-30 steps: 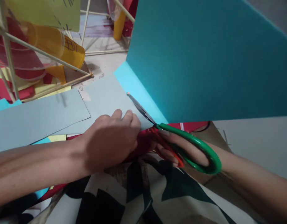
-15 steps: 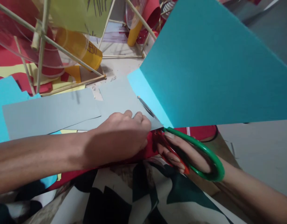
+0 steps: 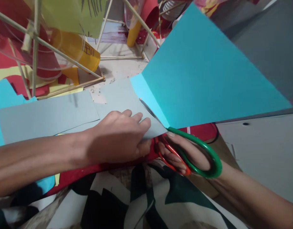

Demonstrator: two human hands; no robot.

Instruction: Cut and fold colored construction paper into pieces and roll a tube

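Note:
My left hand [image 3: 120, 136] pinches the near edge of a pale grey-blue paper sheet [image 3: 115, 98] lying on the floor, fingers on top and thumb under. My right hand [image 3: 184, 156] grips green-and-red handled scissors [image 3: 196, 152], fingers through the loops. The blades [image 3: 148, 109] run along the fold where the grey-blue sheet meets a large turquoise sheet [image 3: 199, 76], which stands up to the right and hides the floor behind it.
A stick frame [image 3: 65, 57] with a clear plastic cup, red and yellow paper rolls [image 3: 77, 51] stands at the upper left. More blue, red and yellow paper lies around. Patterned black-and-white cloth [image 3: 137, 203] covers my lap. Bare grey floor [image 3: 263, 149] is at the right.
The scissors have closed and advanced a little along the fold. The turquoise sheet has tipped lower to the right. My left hand has shifted its fingers flatter onto the grey-blue sheet.

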